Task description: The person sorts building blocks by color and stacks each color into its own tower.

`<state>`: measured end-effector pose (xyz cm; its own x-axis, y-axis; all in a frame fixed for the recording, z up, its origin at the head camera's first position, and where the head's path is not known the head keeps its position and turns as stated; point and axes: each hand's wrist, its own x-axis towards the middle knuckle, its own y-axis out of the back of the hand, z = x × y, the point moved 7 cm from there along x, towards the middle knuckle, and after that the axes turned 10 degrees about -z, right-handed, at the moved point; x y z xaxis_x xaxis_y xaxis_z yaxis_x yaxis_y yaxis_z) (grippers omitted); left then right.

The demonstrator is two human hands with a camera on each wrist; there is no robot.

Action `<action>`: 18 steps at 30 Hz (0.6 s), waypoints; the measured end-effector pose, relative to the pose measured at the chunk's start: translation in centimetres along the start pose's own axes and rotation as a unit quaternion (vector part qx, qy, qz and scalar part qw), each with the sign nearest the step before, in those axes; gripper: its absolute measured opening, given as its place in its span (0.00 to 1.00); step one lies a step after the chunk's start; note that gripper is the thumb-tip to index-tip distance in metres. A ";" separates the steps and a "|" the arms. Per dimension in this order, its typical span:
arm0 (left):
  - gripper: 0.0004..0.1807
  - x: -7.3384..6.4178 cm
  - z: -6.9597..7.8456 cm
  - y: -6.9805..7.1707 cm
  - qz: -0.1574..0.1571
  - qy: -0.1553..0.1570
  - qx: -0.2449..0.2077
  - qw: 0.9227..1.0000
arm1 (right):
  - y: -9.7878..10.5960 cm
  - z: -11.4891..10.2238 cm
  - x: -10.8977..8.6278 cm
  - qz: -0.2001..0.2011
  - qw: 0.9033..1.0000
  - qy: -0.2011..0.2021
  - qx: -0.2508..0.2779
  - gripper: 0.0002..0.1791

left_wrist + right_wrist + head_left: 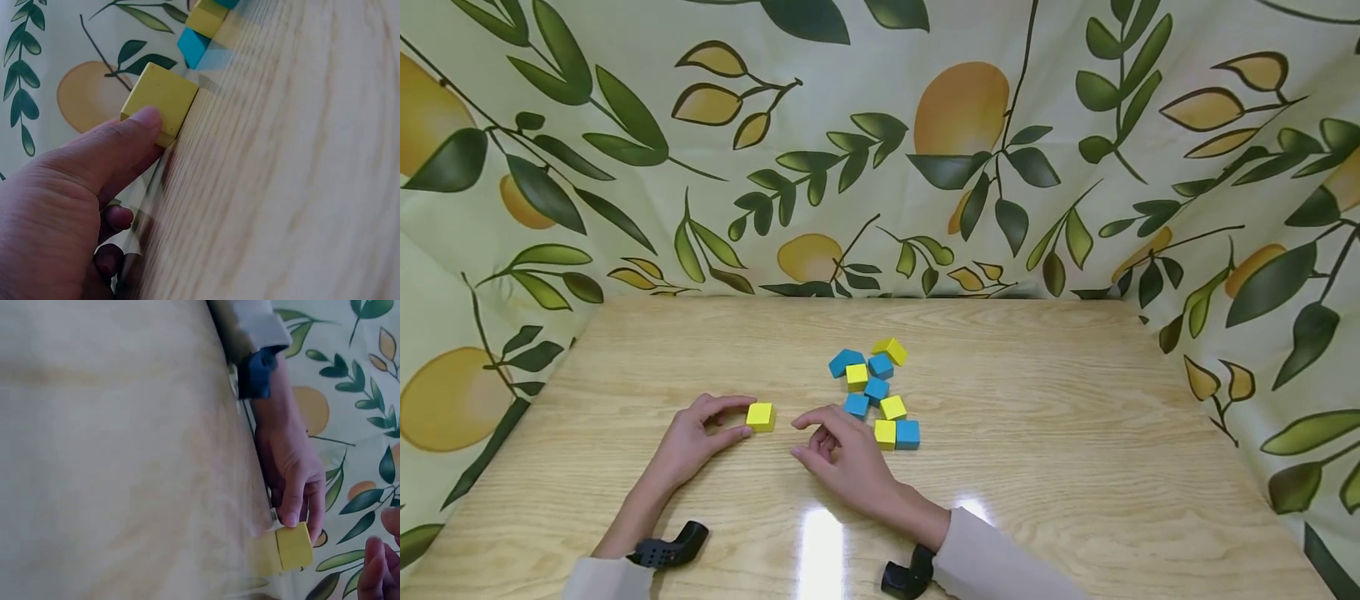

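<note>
Between thumb and fingers, my left hand pinches a yellow cube on the wooden table, left of the other blocks. The left wrist view shows the thumb pressed on one face of this yellow cube. To its right, my right hand holds nothing; its thumb and index finger are apart and point toward the cube. Just beyond that hand are a yellow cube and a blue cube, side by side. In the right wrist view, only the fingertips of the right hand show.
Behind the right hand lies a loose cluster of blue and yellow blocks, among them a blue cube, a yellow cube and a yellow block farthest back. A patterned cloth hangs along the table's back and sides.
</note>
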<state>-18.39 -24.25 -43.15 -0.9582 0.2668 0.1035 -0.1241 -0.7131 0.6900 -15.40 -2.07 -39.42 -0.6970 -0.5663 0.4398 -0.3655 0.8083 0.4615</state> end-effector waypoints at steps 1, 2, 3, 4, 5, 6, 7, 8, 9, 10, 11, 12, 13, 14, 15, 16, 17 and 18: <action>0.21 0.0 0.0 0.1 0.000 0.000 -0.001 1.000 | 0.3 -0.1 -0.4 0.005 1.000 0.005 -0.002 0.14; 0.21 0.0 0.1 0.2 -0.001 -0.001 -0.002 1.000 | 0.6 -0.1 -0.9 0.009 1.000 0.009 -0.005 0.15; 0.21 0.0 0.1 0.2 -0.002 -0.001 -0.002 1.000 | 1.0 0.0 -1.3 0.015 1.000 0.014 -0.007 0.16; 0.21 0.0 0.1 0.2 -0.003 -0.001 -0.004 1.000 | 1.3 0.1 -1.8 0.021 1.000 0.018 -0.011 0.16; 0.21 0.0 0.1 0.2 -0.005 -0.001 -0.004 1.000 | 1.7 0.2 -2.3 0.025 0.999 0.022 -0.014 0.17; 0.21 0.0 0.1 0.2 -0.004 -0.001 -0.006 1.000 | 2.0 0.3 -2.6 0.029 0.999 0.029 -0.017 0.17; 0.21 0.0 0.1 0.2 -0.003 -0.001 -0.006 1.000 | 2.4 0.4 -3.0 0.032 0.999 0.038 -0.022 0.18; 0.21 0.0 0.0 0.2 -0.002 0.000 -0.006 1.000 | 2.8 0.5 -3.3 0.036 0.998 0.046 -0.032 0.18; 0.21 0.0 0.0 0.2 -0.002 -0.002 -0.005 1.000 | 3.2 0.7 -3.6 0.041 0.997 0.050 -0.044 0.19; 0.21 0.0 0.0 0.2 -0.001 -0.002 -0.005 1.000 | 3.6 0.8 -3.9 0.048 0.996 0.054 -0.060 0.19; 0.21 0.0 0.0 0.2 -0.002 -0.002 -0.005 1.000 | 4.1 1.0 -4.2 0.055 0.994 0.057 -0.078 0.19; 0.21 0.0 0.0 0.2 -0.001 -0.002 -0.006 1.000 | 4.6 1.1 -4.4 0.063 0.992 0.057 -0.096 0.20; 0.21 0.0 0.0 0.2 -0.002 -0.001 -0.006 1.000 | 5.1 1.3 -4.7 0.070 0.990 0.051 -0.113 0.20; 0.21 0.0 0.0 0.1 -0.003 -0.001 -0.006 1.000 | 5.6 1.5 -4.9 0.078 0.988 0.044 -0.129 0.20; 0.21 0.1 -0.1 0.1 -0.004 -0.001 -0.006 1.000 | 6.1 1.7 -5.1 0.084 0.986 0.033 -0.142 0.20; 0.21 0.1 -0.1 0.1 -0.003 0.002 -0.007 1.000 | 6.6 2.0 -5.3 0.087 0.985 0.025 -0.149 0.20; 0.21 0.1 -0.1 0.1 -0.002 0.002 -0.005 1.000 | 6.9 2.2 -5.4 0.086 0.984 0.014 -0.155 0.20; 0.21 0.1 -0.2 0.1 -0.002 0.002 -0.005 1.000 | 7.3 2.5 -5.6 0.085 0.984 0.003 -0.158 0.20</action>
<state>-18.53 -24.39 -43.21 -0.9588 0.2667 0.0978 -0.1302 -0.7187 0.6830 -15.74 7.35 -40.48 -0.7273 -0.4293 0.5355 -0.0341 0.8018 0.5966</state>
